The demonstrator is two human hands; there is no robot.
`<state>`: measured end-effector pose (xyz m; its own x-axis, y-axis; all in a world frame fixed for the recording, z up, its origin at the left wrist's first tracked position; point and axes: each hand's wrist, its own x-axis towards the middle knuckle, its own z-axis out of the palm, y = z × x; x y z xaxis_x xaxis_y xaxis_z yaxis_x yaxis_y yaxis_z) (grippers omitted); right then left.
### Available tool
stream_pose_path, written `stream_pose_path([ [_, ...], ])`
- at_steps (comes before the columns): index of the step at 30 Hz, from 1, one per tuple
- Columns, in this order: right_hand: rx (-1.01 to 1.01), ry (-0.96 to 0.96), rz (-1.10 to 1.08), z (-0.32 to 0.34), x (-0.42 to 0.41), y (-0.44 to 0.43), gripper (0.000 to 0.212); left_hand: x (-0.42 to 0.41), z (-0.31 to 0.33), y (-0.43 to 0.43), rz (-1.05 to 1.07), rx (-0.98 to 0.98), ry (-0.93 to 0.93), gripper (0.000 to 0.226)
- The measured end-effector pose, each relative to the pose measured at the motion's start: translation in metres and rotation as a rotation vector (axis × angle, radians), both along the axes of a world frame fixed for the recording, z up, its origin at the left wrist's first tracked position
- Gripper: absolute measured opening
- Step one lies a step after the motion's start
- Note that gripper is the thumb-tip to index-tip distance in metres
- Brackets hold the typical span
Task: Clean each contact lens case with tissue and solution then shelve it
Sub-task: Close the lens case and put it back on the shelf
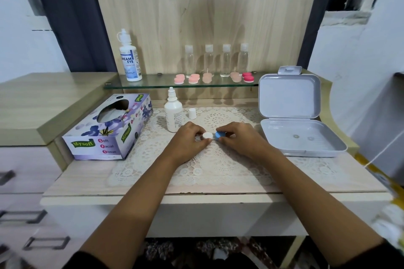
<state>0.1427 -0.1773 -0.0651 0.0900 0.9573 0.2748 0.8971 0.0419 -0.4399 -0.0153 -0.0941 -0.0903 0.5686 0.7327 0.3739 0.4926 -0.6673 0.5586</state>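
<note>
Left hand pinches white cap, right hand pinches blue cap of lens case, fingers curled, probably to twist both. Uncapped solution bottle at 10 o'clock.

The left hand and right hand hide the lens case body (only two caps show).

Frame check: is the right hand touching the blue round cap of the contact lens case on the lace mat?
Touching. The head view shows the right hand pinching the blue round cap between curled fingers and thumb, with no gap visible.
</note>
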Motion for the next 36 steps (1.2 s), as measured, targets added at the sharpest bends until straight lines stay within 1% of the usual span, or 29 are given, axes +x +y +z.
stream_pose_path([
  [2, 0.0, -0.017, 0.004, -0.002, 0.001, 0.001, 0.032, 0.0, 0.0, 0.0, -0.001, 0.006, 0.003, 0.026],
  [6, 0.038, -0.058, 0.018, -0.007, 0.0, 0.004, 0.024, 0.0, -0.001, 0.001, -0.003, 0.017, 0.002, 0.028],
  [10, 0.067, -0.084, 0.043, -0.01, 0.0, 0.005, 0.025, 0.0, -0.001, 0.001, -0.006, 0.024, -0.001, 0.027],
  [17, 0.065, -0.043, 0.035, -0.015, 0.001, 0.006, 0.031, 0.001, -0.002, 0.002, -0.006, 0.028, -0.001, 0.026],
  [21, 0.093, 0.061, -0.026, -0.017, -0.002, 0.007, 0.032, 0.0, -0.002, 0.001, -0.007, 0.025, -0.009, 0.027],
  [27, 0.146, -0.058, 0.036, -0.019, -0.001, 0.007, 0.027, 0.001, -0.002, 0.002, -0.007, 0.035, -0.004, 0.027],
  [30, 0.145, -0.08, 0.068, -0.02, -0.002, 0.008, 0.026, 0.001, -0.002, 0.002, -0.006, 0.033, -0.007, 0.026],
  [36, 0.109, 0.058, -0.017, -0.017, 0.001, 0.007, 0.031, 0.001, -0.002, 0.001, 0.0, 0.031, -0.002, 0.029],
])
